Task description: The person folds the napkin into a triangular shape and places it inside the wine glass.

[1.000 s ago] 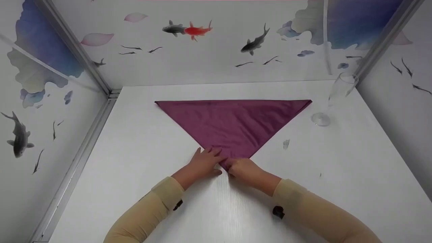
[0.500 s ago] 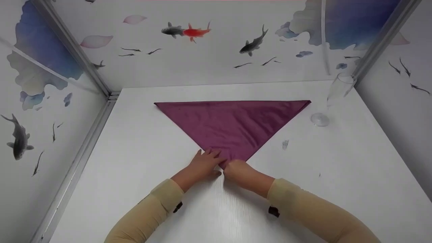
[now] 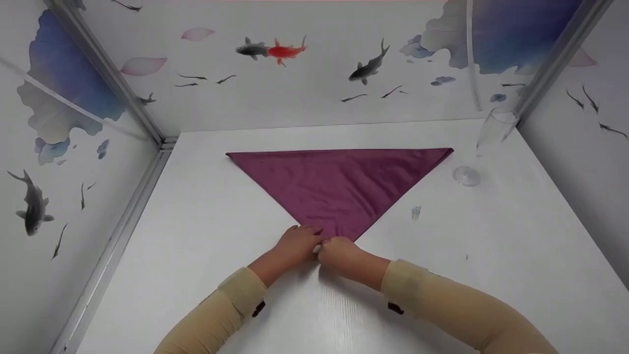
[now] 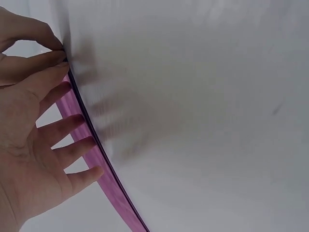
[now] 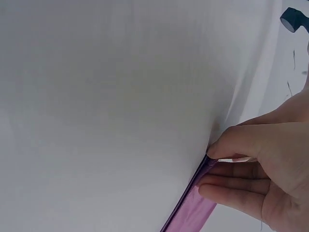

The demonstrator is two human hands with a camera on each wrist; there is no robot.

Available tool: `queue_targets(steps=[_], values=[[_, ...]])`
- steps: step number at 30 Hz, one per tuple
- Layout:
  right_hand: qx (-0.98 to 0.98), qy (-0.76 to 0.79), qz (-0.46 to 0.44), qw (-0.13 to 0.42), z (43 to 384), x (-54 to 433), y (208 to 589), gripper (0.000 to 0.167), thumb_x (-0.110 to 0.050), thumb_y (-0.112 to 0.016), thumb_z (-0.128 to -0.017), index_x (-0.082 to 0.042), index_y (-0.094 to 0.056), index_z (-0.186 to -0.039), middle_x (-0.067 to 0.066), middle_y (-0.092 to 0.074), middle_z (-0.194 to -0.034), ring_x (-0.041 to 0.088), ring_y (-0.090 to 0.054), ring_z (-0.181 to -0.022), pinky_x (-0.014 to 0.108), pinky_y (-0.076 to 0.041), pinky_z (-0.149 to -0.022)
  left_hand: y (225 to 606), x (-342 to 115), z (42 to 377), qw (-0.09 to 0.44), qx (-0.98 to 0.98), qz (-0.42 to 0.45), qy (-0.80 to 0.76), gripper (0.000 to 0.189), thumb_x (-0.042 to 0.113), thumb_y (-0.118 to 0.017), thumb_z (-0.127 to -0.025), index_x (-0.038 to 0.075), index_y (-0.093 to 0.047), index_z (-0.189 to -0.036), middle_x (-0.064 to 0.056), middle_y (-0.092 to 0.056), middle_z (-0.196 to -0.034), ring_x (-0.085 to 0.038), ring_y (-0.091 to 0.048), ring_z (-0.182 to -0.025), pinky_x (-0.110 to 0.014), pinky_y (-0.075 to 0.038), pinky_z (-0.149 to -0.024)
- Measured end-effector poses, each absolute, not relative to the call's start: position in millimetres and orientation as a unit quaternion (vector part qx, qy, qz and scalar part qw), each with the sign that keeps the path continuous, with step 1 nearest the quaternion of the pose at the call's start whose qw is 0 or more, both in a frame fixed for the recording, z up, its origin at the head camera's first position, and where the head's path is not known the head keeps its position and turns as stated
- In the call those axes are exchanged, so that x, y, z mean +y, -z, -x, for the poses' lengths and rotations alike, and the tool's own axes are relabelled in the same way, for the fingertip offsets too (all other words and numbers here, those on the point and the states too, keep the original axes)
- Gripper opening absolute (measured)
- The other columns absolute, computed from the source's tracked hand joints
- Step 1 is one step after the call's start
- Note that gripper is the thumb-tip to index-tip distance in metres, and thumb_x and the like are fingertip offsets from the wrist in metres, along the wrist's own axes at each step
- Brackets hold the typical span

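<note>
A plum-coloured cloth napkin (image 3: pixel 334 187), folded into a triangle, lies flat on the white table (image 3: pixel 206 211). Its long edge is at the back and its point faces the person. At the near point my left hand (image 3: pixel 297 246) pinches the edge between thumb and index finger; its other fingers are spread along that edge in the left wrist view. My right hand (image 3: pixel 341 255) grips the same corner with curled fingers, thumb against the edge of the napkin (image 5: pixel 195 195) in the right wrist view. The two hands almost meet, hiding the tip.
A clear stemmed glass (image 3: pixel 497 130) stands at the back right of the table, its round foot (image 3: pixel 467 176) nearest the napkin. A small grey smudge (image 3: pixel 416 212) marks the tabletop. Printed panels (image 3: pixel 314 98) wall in the back and both sides.
The right hand has shifted left towards the left hand at the napkin's near corner. The left hand's thumb has drawn in to the edge. The napkin keeps its triangle shape.
</note>
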State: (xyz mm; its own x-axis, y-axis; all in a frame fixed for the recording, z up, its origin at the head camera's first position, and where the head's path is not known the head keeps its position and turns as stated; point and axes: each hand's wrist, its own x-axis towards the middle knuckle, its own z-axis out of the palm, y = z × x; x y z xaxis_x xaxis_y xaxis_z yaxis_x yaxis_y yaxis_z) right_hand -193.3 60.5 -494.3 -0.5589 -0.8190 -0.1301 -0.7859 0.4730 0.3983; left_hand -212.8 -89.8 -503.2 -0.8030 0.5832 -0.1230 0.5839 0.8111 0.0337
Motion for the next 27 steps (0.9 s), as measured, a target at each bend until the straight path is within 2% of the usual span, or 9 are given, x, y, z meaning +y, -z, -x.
queue_targets(steps=[3, 8, 14, 18, 22, 27], values=[[-0.874, 0.185, -0.45, 0.019, 195, 57, 495, 0.008, -0.017, -0.067, -0.087, -0.016, -0.073, -0.082, -0.003, -0.065, -0.073, 0.012, -0.06, -0.064, 0.026, -0.053, -0.056, 505, -91, 214, 0.055, 0.951, -0.304, -0.009, 0.037, 0.036, -0.067, -0.091, 0.019, -0.067, -0.124, -0.002, -0.059, -0.13, -0.024, -0.054, -0.119, -0.049, -0.044, -0.096], [-0.886, 0.147, -0.438, 0.023, 202, 62, 499, 0.005, -0.014, -0.069, -0.086, -0.013, -0.071, -0.081, 0.0, -0.063, -0.071, 0.013, -0.061, -0.064, 0.027, -0.053, -0.056, 508, -89, 215, 0.024, 0.95, -0.31, -0.012, 0.033, 0.035, -0.072, -0.088, 0.018, -0.07, -0.116, -0.001, -0.063, -0.122, -0.023, -0.058, -0.112, -0.047, -0.045, -0.093], [-0.9, 0.017, -0.436, 0.01, 213, 77, 497, 0.016, -0.008, -0.076, -0.079, -0.014, -0.061, -0.074, 0.0, -0.061, -0.066, 0.016, -0.059, -0.061, 0.032, -0.05, -0.055, 510, -86, 213, -0.043, 0.944, -0.32, -0.066, 0.026, 0.034, -0.081, -0.079, 0.014, -0.073, -0.094, 0.0, -0.067, -0.092, -0.02, -0.063, -0.088, -0.039, -0.051, -0.075], [-0.897, -0.057, -0.438, -0.015, 218, 84, 497, 0.018, -0.002, -0.074, -0.078, -0.014, -0.062, -0.074, -0.002, -0.059, -0.064, 0.013, -0.051, -0.058, 0.028, -0.045, -0.054, 512, -84, 212, -0.051, 0.941, -0.313, -0.115, 0.023, 0.032, -0.084, -0.075, 0.013, -0.073, -0.084, 0.001, -0.067, -0.081, -0.019, -0.063, -0.078, -0.036, -0.051, -0.07], [-0.899, -0.121, -0.419, -0.031, 222, 92, 497, 0.018, 0.003, -0.073, -0.078, -0.012, -0.067, -0.074, -0.002, -0.062, -0.068, 0.01, -0.051, -0.061, 0.025, -0.043, -0.055, 515, -80, 215, -0.055, 0.941, -0.303, -0.142, 0.018, 0.028, -0.083, -0.077, 0.015, -0.072, -0.08, 0.002, -0.066, -0.076, -0.016, -0.062, -0.072, -0.034, -0.05, -0.067], [-0.893, -0.201, -0.402, -0.02, 225, 101, 495, 0.02, 0.006, -0.076, -0.073, -0.01, -0.065, -0.077, -0.001, -0.063, -0.071, 0.012, -0.052, -0.064, 0.028, -0.046, -0.057, 517, -73, 219, -0.083, 0.94, -0.301, -0.137, 0.018, 0.026, -0.079, -0.08, 0.016, -0.066, -0.074, 0.002, -0.062, -0.072, -0.016, -0.057, -0.066, -0.031, -0.047, -0.062]])
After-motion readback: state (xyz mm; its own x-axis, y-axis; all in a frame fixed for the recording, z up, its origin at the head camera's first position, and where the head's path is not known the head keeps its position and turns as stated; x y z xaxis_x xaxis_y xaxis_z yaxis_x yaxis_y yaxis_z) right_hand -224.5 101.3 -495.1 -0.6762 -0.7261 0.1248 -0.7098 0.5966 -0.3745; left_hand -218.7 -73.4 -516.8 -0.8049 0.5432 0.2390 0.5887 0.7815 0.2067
